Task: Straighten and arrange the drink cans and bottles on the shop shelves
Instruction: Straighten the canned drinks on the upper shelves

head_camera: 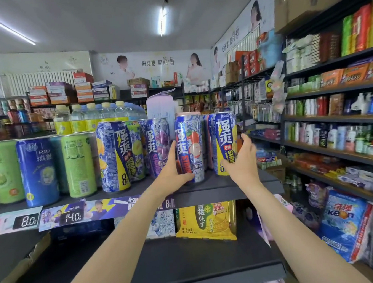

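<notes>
In the head view, I had both arms stretched out to the top shelf (230,187), where the tall cans stood in a row along its near edge. My left hand (172,169) gripped the peach-printed can (190,150) low on its left side, thumb wrapped across the bottom front, fingers up along the side. My right hand (242,159) was spread wide, with straight fingers against the right side of the yellow-and-blue can (224,142), the last one on the right; whether the palm actually pressed it I could not tell. The two cans stood upright, just beside each other with a slim gap between.

To do this step well, I judged I should turn the peach can on its base rather than lift it, until the label faced squarely forward, then nudge the yellow one left to close the gap. Keeping both bases flat and level with the purple can (157,148) on the left would hold the front line straight. Gripping low seemed wise, as tall cans tip easily.
</notes>
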`<state>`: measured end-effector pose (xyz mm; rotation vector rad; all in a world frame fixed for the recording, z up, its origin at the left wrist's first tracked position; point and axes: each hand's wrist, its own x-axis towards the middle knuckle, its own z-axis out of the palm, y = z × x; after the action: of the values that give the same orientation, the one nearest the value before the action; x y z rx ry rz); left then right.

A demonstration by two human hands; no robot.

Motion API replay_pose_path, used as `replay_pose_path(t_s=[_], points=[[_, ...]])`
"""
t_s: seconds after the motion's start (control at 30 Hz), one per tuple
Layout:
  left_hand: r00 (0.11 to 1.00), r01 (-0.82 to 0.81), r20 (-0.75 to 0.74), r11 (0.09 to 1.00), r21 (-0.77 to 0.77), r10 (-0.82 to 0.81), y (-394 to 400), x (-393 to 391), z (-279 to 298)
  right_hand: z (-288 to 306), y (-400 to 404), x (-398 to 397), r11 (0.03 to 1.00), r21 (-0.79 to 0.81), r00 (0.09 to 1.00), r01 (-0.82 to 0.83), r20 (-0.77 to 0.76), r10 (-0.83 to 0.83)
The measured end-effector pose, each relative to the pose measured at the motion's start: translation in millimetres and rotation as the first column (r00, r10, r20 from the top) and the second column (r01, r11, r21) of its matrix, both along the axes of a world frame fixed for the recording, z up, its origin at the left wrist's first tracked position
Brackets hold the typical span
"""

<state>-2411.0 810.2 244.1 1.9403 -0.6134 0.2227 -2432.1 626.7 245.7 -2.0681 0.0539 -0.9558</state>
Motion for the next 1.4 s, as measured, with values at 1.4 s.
replay_pose_path(t_s=[1.4], points=[[0.372, -0.824, 0.524, 0.532, -0.193, 0.766, 87, -16, 0, 13, 101, -12, 0.865, -0.343, 0.911, -0.366, 0.056, 0.408]])
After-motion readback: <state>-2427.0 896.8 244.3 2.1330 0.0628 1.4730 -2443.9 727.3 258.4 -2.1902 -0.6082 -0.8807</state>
